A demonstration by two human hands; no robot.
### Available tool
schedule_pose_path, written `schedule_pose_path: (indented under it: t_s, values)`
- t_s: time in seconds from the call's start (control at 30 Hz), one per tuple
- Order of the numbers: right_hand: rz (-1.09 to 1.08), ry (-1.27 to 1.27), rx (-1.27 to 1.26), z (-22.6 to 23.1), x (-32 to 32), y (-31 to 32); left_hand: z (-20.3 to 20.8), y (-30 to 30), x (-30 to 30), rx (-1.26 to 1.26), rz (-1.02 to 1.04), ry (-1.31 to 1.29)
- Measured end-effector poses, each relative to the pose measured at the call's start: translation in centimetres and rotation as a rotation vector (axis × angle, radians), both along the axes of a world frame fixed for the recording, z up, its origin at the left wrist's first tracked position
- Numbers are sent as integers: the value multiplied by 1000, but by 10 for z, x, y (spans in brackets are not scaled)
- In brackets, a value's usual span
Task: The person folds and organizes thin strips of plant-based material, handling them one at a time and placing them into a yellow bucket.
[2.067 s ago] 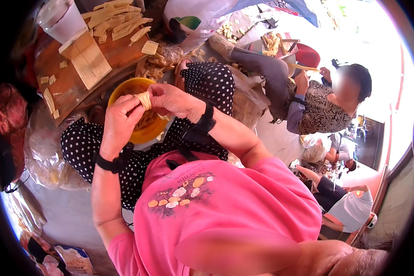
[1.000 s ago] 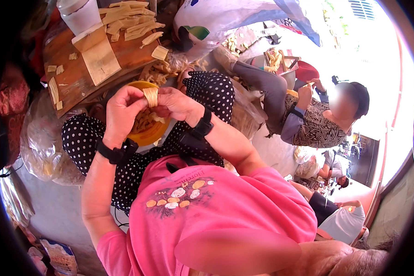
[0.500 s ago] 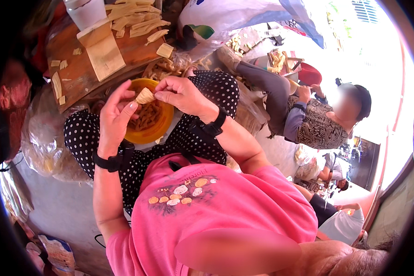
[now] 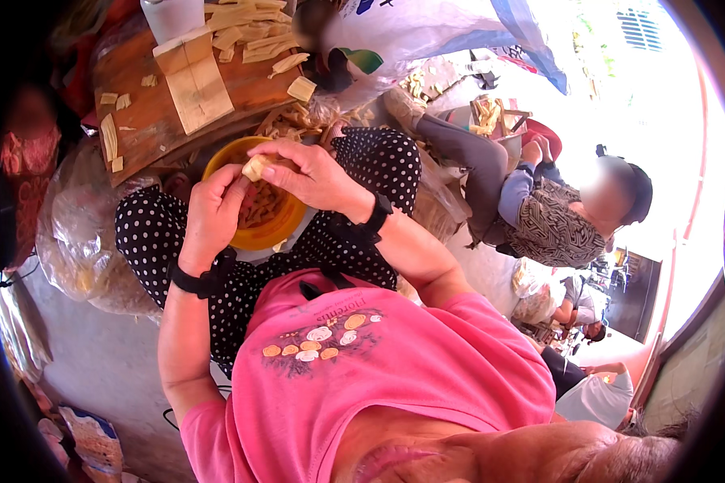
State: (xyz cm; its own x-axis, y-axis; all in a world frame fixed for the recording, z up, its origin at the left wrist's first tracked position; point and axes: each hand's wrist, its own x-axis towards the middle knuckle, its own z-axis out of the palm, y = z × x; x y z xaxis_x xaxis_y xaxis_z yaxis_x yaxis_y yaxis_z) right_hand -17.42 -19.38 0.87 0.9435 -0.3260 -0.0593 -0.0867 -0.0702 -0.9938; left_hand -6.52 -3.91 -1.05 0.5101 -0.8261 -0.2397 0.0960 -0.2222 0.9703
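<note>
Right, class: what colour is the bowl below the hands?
The bowl is yellow, clearest in the head view.

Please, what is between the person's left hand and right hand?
The head view shows a small pale yellow piece between the left hand and the right hand.

A: Quick, own hands?
B: Two: left hand (image 4: 216, 205), right hand (image 4: 322, 179). One pale piece (image 4: 255, 167) between them. Two dark wristbands (image 4: 376, 213), one each.
A: Lap area?
B: One yellow bowl (image 4: 270, 234). Brown pieces (image 4: 262, 211) inside overlap, can't count.
A: Upper left?
B: One wooden table (image 4: 143, 125), one white cup (image 4: 173, 18), one folded sheet (image 4: 201, 92), one heap of strips (image 4: 250, 32) (overlapping, skip the number).
A: Table's left end?
B: Four small scraps (image 4: 123, 101), one longer strip (image 4: 109, 137) (crumbs not counted).
A: Right side?
B: Three other people (image 4: 556, 229). Next.
</note>
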Motion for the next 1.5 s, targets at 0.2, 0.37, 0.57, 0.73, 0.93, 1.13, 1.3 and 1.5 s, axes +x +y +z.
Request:
schedule_pose_path:
  t_s: [0.2,0.37,0.57,0.73,0.93,1.13,1.3,1.5]
  values:
    - [-17,4,1382,-21,1,25,-13,-4,-4,-138,119,364]
    - [-117,18,1318,-31,1,36,-4,-4,-3,-11,129,286]
    - [-160,150,581,-15,4,25,6,-2,3,-7,151,-152]
    - [35,224,141,-7,-3,-7,9,8,21,-58,113,-164]
    - [75,230,24,-2,0,-22,9,24,41,56,-19,-60]
    - [85,198,-1,-10,15,-20,21,23,46,29,37,-155]
    - [104,171,29,-6,26,-22,38,-3,61,-121,-221,-328]
    - [129,158,-157,9,50,-43,18,-10,89,-5,-89,-19]
